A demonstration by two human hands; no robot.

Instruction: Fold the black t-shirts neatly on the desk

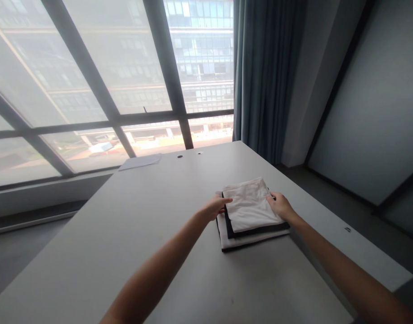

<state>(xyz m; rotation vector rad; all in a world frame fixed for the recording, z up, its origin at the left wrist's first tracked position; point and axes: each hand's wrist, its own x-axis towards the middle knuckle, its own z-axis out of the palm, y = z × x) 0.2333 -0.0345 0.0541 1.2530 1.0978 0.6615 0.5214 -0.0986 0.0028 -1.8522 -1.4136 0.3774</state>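
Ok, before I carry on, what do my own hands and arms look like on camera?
The left hand and right hand are ungloved human hands. Both slim forearms are bare, with no sleeve, watch or bracelet in view. Rings and nail details are too small to tell.

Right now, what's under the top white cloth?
Under the top white cloth, edges show: a black cloth, a second white cloth, then a black bottom layer. Their middles are covered.

No readable text, no legible labels, no clear signs
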